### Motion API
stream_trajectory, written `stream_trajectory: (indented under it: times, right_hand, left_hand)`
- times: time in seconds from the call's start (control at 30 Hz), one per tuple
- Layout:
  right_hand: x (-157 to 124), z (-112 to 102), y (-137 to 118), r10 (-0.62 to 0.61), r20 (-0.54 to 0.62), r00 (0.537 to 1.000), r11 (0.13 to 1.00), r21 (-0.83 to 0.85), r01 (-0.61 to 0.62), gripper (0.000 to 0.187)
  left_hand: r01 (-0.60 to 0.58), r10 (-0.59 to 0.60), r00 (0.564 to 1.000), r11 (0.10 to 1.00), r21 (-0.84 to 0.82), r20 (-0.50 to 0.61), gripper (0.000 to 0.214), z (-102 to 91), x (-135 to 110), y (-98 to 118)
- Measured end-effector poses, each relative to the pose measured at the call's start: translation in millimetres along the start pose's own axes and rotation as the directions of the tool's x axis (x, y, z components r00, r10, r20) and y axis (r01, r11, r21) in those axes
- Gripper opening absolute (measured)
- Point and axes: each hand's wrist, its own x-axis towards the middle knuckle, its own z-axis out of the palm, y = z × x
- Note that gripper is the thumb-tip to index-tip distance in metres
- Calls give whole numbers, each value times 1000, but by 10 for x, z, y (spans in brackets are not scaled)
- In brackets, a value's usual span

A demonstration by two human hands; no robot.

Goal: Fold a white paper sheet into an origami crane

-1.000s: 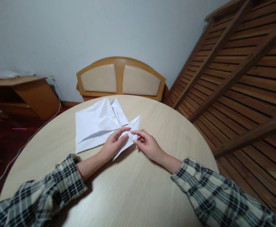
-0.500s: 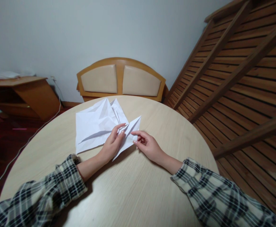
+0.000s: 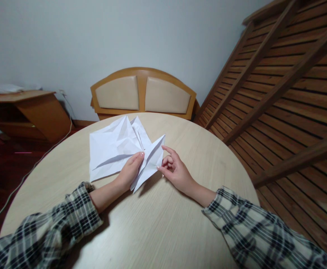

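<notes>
A piece of folded white paper (image 3: 152, 160) is held between my two hands, tilted, with one pointed corner up and to the right. My left hand (image 3: 130, 170) grips its left side, thumb on top and the other fingers hidden behind. At its right edge, my right hand (image 3: 177, 172) pinches the paper between thumb and curled fingers. Just behind and to the left, creased white sheets (image 3: 110, 145) lie on the round table (image 3: 163, 231); the held paper overlaps their right part in view.
Beyond the table stands a wooden headboard (image 3: 142, 89) with two beige panels. A slatted wooden frame (image 3: 287, 93) leans on the right. At the left are a wooden desk (image 3: 45, 112) and a white cable (image 3: 40, 160) running along the floor.
My left fingers have gone from the front of the folded paper to behind it, with the thumb now lying on top. The paper has turned slightly and its folds look more spread.
</notes>
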Motion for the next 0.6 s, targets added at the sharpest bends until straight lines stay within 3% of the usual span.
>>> stream_trajectory:
  times: [0.13,0.43,0.6]
  right_hand:
    - [1,-7,0,-9,-4,1000,1000,7,9,71]
    - [6,-34,55,27,72,997,999,38,-30,33]
    - [16,-16,-11,15,34,999,998,58,-17,17]
  left_hand:
    - [-5,5,1000,999,33,-2,32,-8,22,38]
    - [-243,163,947,927,285,276,25,-151,82,27]
    - [-207,157,963,951,229,219,23,-136,128,-113]
